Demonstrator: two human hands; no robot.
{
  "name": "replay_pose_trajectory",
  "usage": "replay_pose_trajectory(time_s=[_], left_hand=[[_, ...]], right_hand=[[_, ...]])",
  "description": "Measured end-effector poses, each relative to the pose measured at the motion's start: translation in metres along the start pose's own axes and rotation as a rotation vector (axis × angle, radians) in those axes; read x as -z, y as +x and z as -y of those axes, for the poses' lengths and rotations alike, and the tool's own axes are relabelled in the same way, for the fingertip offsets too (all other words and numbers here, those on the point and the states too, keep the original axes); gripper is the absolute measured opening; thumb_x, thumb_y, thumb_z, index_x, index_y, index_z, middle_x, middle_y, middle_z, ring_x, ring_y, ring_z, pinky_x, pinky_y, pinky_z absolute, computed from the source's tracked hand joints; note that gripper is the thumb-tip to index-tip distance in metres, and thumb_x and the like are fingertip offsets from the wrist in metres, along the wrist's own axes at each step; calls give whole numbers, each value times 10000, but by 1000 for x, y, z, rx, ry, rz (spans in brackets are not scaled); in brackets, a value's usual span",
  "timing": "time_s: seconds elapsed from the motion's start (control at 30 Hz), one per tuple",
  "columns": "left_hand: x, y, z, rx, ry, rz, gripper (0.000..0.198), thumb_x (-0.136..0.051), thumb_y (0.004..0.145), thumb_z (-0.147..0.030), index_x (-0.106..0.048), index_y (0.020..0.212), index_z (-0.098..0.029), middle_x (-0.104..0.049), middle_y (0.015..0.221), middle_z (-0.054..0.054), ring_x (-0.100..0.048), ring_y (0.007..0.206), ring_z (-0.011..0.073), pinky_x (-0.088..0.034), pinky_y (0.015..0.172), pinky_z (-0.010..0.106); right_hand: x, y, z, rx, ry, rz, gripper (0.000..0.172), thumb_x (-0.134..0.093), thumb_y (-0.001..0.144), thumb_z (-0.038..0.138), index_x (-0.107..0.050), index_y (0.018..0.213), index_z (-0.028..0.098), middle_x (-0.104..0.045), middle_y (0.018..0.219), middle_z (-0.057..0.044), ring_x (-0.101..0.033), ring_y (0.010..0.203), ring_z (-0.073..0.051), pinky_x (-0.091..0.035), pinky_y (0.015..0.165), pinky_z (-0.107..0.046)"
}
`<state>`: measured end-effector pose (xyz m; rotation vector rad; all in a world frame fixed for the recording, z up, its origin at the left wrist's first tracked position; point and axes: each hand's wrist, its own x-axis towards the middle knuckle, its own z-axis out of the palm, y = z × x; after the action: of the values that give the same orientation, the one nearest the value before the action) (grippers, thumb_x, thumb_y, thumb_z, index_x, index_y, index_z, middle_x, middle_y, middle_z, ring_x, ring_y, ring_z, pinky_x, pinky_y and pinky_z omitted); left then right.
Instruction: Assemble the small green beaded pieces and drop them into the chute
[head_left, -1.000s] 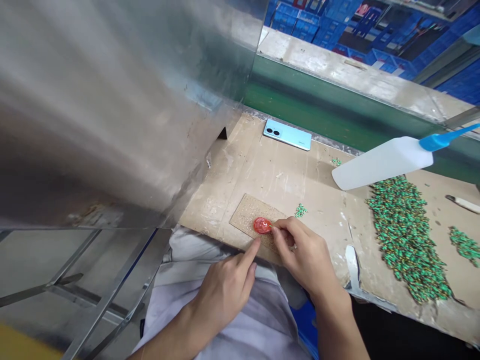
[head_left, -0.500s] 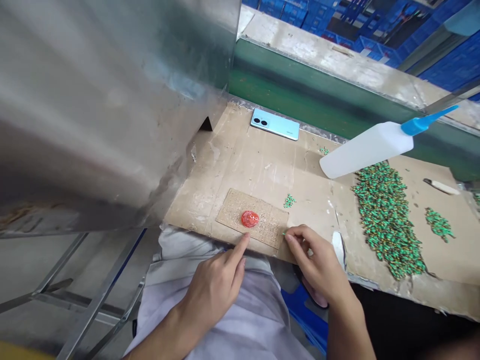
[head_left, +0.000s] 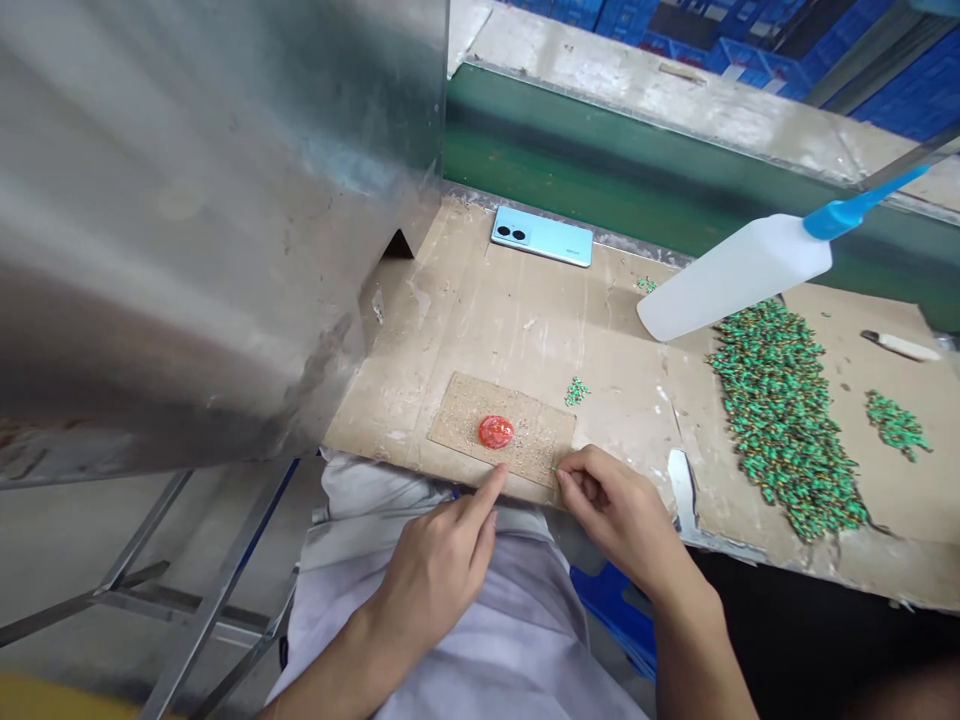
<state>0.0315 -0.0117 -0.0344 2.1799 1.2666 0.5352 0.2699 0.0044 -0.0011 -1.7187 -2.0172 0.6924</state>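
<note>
A translucent red blob (head_left: pixel 496 432) sits on a rectangular cork board (head_left: pixel 465 420). My right hand (head_left: pixel 611 515) is at the board's near right corner, with thumb and forefinger pinched on a tiny green component (head_left: pixel 554 468). My left hand (head_left: pixel 439 580) has its forefinger stretched out, its tip at the board's near edge, and it holds nothing. Neither hand touches the red blob.
A large heap of green components (head_left: pixel 784 420) lies on the cardboard-covered bench (head_left: pixel 622 380), with smaller clusters (head_left: pixel 896 425) (head_left: pixel 576 391) nearby. A white squeeze bottle (head_left: pixel 731 278) with a blue nozzle hangs above the heap. A phone (head_left: pixel 541 237) lies at the back. A metal hood (head_left: pixel 187 220) fills the left.
My right hand has drawn back from the red blob toward the board's near right corner. The whole view has shifted slightly as my head moved.
</note>
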Motion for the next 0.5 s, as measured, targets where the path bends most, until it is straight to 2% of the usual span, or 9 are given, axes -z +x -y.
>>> replay_pose_trajectory(time_s=[0.5], left_hand=[[-2,-2,1,3,-23,1,506,-458,1040,-141,-518,1542,-150,-820,878,64,-775,682,228,-600,574,302]], right_hand=[[3,2,2,-6,-12,16,170,-542,1040,268,-606,887,228,-567,734,16,-549,613,-151,-447,580,-276]])
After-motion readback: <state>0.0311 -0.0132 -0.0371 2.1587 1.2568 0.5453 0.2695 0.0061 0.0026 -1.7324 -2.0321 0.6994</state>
